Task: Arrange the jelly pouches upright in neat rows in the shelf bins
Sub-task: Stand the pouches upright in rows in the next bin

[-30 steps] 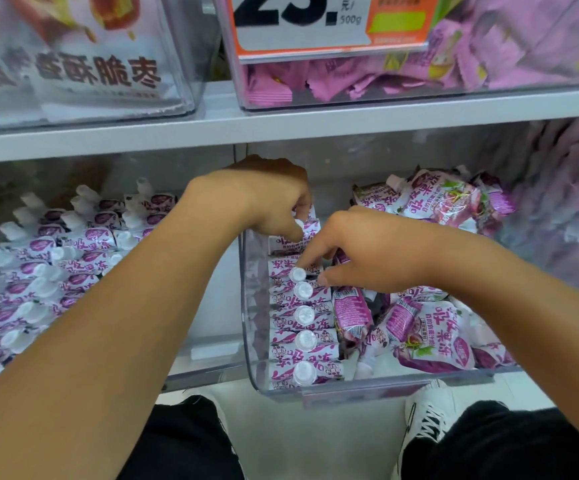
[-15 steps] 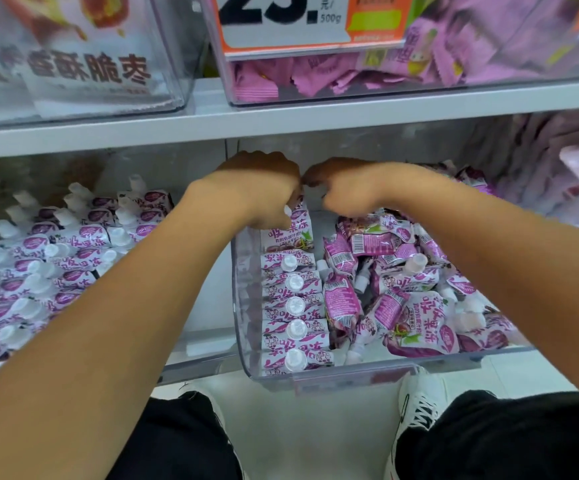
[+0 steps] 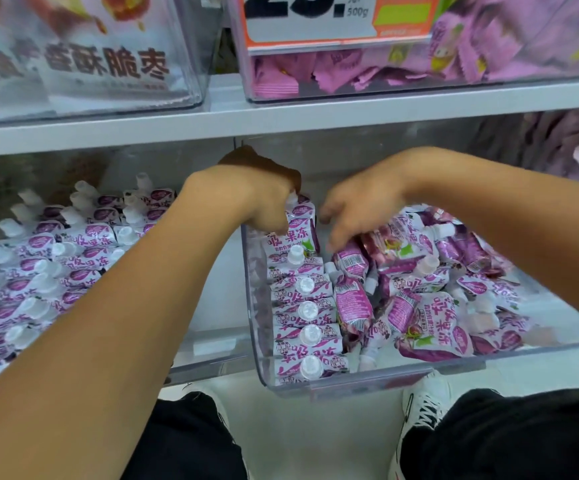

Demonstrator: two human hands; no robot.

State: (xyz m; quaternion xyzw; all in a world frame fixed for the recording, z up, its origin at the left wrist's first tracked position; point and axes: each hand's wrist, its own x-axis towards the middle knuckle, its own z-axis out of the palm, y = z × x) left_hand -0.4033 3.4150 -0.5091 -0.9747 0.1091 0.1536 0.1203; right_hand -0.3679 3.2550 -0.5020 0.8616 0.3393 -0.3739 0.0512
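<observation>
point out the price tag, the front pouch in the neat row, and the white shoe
price tag (image 3: 340, 20): head view, on its white part beside the big digits.
front pouch (image 3: 310, 368): head view, on its clear cap.
white shoe (image 3: 423, 407): head view, on the laced top.

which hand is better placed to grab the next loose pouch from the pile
Right, probably. The right hand hangs open with fingertips just above the loose pouches heaped on the bin's right side. The left hand is busy holding the rearmost pouch of the upright row.

Bare forearms, no sleeves showing; black trousers and what looks like a white black-laced sneaker.
</observation>
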